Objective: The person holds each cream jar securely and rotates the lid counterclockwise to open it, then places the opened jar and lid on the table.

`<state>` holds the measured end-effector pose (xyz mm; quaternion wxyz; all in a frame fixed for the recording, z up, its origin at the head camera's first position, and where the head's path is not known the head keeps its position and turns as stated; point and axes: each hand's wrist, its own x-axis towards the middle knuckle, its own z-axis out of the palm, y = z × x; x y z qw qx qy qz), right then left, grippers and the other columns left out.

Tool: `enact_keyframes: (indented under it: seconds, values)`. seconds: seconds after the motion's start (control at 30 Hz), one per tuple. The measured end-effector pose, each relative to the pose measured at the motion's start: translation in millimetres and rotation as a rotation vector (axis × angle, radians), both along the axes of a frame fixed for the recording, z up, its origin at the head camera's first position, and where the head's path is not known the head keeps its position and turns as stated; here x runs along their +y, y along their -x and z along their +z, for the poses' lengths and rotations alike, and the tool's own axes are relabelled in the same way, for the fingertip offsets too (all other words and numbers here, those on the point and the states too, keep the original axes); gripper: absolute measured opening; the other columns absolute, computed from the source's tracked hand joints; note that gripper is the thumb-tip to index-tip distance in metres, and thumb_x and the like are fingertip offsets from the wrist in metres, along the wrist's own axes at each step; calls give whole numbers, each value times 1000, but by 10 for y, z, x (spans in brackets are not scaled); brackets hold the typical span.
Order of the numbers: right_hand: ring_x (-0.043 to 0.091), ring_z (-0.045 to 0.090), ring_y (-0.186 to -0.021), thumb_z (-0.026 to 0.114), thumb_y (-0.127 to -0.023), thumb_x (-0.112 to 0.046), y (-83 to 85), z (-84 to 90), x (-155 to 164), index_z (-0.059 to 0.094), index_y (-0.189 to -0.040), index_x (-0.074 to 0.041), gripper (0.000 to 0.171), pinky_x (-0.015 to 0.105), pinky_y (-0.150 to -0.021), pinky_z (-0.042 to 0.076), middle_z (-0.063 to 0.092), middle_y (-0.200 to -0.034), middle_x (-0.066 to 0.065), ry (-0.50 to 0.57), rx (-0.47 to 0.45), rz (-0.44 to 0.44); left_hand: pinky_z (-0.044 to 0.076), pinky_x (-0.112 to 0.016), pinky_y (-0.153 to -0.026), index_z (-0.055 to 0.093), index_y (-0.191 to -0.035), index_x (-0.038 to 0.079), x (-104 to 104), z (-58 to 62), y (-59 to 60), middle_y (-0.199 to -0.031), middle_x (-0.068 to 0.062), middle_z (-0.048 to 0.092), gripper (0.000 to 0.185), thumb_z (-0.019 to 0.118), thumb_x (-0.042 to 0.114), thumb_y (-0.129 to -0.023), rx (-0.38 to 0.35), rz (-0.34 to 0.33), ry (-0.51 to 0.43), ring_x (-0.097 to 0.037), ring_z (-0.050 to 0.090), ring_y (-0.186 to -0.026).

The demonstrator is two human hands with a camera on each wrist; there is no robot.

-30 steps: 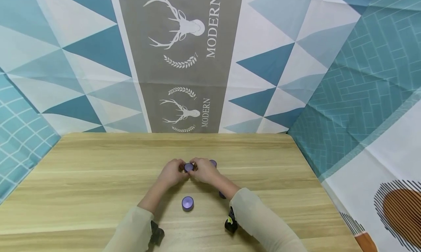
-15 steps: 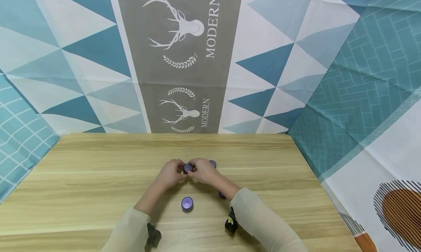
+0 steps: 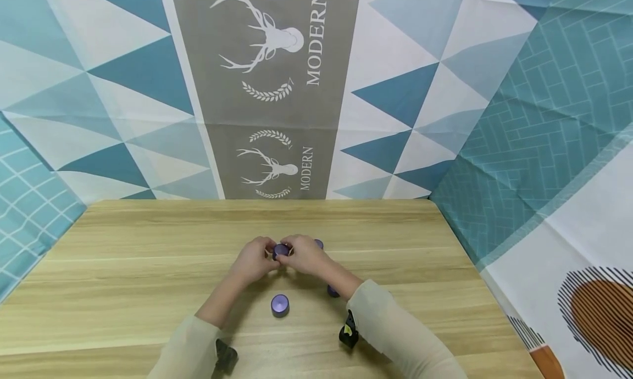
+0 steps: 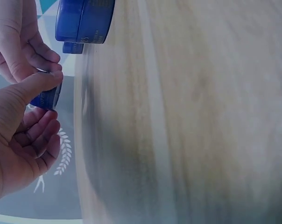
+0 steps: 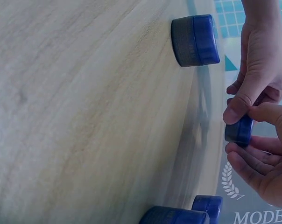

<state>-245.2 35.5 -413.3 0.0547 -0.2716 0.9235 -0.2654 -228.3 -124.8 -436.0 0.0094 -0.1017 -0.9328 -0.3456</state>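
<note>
Both hands meet above the middle of the wooden table (image 3: 123, 269) and hold one small purple jar (image 3: 281, 251) between them. My left hand (image 3: 271, 254) pinches it from the left, and in the left wrist view the thumb lies on the jar (image 4: 45, 99). My right hand (image 3: 293, 251) grips it from the right, with the fingers curled under the jar (image 5: 239, 131) in the right wrist view. A second purple jar (image 3: 279, 305) stands on the table just in front of the hands. A third jar (image 3: 333, 291) peeks out beside the right forearm, and another jar (image 3: 318, 243) shows behind the right hand.
Patterned cloth walls (image 3: 277, 93) close the table in at the back and on both sides. Black wrist cameras (image 3: 348, 330) sit on both forearms near the front edge. Bare wood stretches to the left and right of the hands.
Both hands stay on the same small jar at the same spot. The head view has drifted slightly; the jars on the table have not moved.
</note>
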Motion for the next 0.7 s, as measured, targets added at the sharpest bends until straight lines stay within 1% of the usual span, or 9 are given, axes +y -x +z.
enact_keyframes:
  seconds: [0.17, 0.3, 0.43, 0.6, 0.7]
  values:
    - [5, 52, -71, 67, -85, -26, -5, 27, 14, 67, -103, -8, 26, 14, -59, 42, 66, -91, 2, -8, 21, 14, 51, -31, -70, 63, -97, 1, 20, 53, -21, -92, -9, 62, 34, 78, 15, -69, -8, -3, -22, -21, 58, -84]
    - [5, 51, -70, 66, -85, -27, -23, 62, 26, 67, -101, -9, 24, 14, -59, 42, 65, -88, 1, -15, 31, 34, 51, -33, -72, 64, -96, 1, 34, 86, -41, -90, -8, 62, 34, 78, 15, -69, 5, -2, -19, -21, 57, -84]
    - [6, 52, -73, 64, -86, -27, -46, 112, 43, 67, -104, -9, 25, 14, -60, 43, 65, -89, 1, -34, 49, 64, 50, -33, -73, 64, -96, 0, 36, 108, -61, -89, -8, 61, 34, 78, 15, -68, 41, -17, -15, -20, 56, -83]
    - [9, 54, -78, 62, -87, -26, -77, 152, 78, 65, -115, -11, 31, 15, -64, 43, 64, -97, 4, -94, 124, 119, 48, -32, -71, 65, -94, -1, 30, 120, -88, -86, -8, 61, 35, 79, 16, -67, 88, -45, -25, -19, 55, -81]
    - [10, 56, -82, 62, -88, -25, -92, 156, 99, 63, -119, -11, 34, 14, -66, 44, 65, -101, 5, -89, 124, 135, 48, -30, -70, 65, -93, 0, 31, 115, -102, -86, -7, 61, 35, 80, 17, -67, 101, -54, -23, -18, 55, -79]
